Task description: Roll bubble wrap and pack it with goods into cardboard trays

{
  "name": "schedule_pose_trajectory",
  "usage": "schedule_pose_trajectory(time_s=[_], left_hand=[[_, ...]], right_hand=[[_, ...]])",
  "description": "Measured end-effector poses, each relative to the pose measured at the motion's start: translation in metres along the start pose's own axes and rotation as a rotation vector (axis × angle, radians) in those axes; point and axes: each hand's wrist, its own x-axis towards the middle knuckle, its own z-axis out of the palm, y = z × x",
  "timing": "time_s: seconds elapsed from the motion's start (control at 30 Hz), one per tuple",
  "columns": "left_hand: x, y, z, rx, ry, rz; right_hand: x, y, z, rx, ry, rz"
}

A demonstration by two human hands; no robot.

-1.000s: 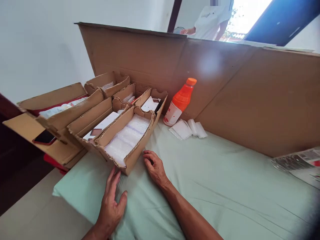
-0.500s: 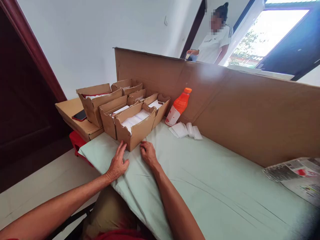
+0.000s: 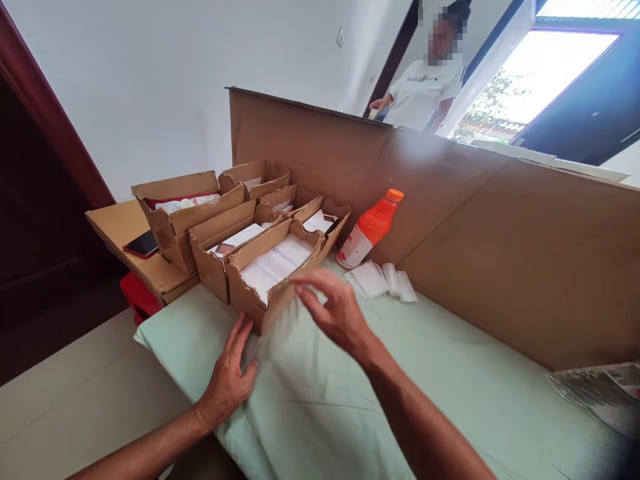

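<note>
My left hand (image 3: pixel 229 377) rests at the near edge of the cloth-covered table (image 3: pixel 340 393), its fingers outstretched at the lower front of a cardboard bin (image 3: pixel 250 301). It is open, and whether the fingertips press on the bin I cannot tell. My right hand (image 3: pixel 336 312) is raised beside the bin's right wall, thumb and forefinger apart, slightly blurred, with nothing visible in it. The bin holds a stack of clear bubble-wrap pouches (image 3: pixel 280 261). Another bin (image 3: pixel 209 265) directly left of it contains a white card or small box (image 3: pixel 243 235).
More cardboard bins stand behind, against a tall cardboard panel (image 3: pixel 450 220). An orange-capped bottle (image 3: pixel 373 228) and several loose bubble-wrap pieces (image 3: pixel 383 280) lie right of them. A phone (image 3: pixel 143 244) sits on a carton at left. Clear plastic packaging (image 3: pixel 595 387) is far right. A person (image 3: pixel 425 83) stands beyond.
My right hand has lifted off the cloth and moved up and right beside the bin, its fingers uncurling. My left hand stays by the bin's front. The view has shifted closer.
</note>
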Motion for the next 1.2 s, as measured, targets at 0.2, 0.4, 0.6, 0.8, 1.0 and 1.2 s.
schedule_pose_trajectory(time_s=[0.2, 0.4, 0.6, 0.8, 1.0, 1.2], left_hand=[[-0.002, -0.011, 0.006, -0.027, 0.018, 0.000], [0.000, -0.007, -0.001, 0.058, 0.039, 0.069], [-0.008, 0.005, -0.018, 0.258, 0.112, 0.591], [0.012, 0.064, 0.028, 0.059, -0.015, 0.800], [0.068, 0.084, 0.110, 0.083, -0.391, 0.580], [0.087, 0.051, 0.141, 0.062, -0.428, 0.401]], right_hand=[[0.139, 0.001, 0.012, -0.505, -0.532, 0.133], [0.158, 0.006, 0.018, -0.403, -0.695, 0.060], [0.110, 0.056, -0.103, 0.357, -0.073, 0.102], [0.035, 0.176, -0.156, 0.210, 0.240, 0.450], [0.003, 0.215, -0.135, -0.180, 0.512, 0.495], [0.088, 0.160, -0.104, -0.235, 0.126, 0.299]])
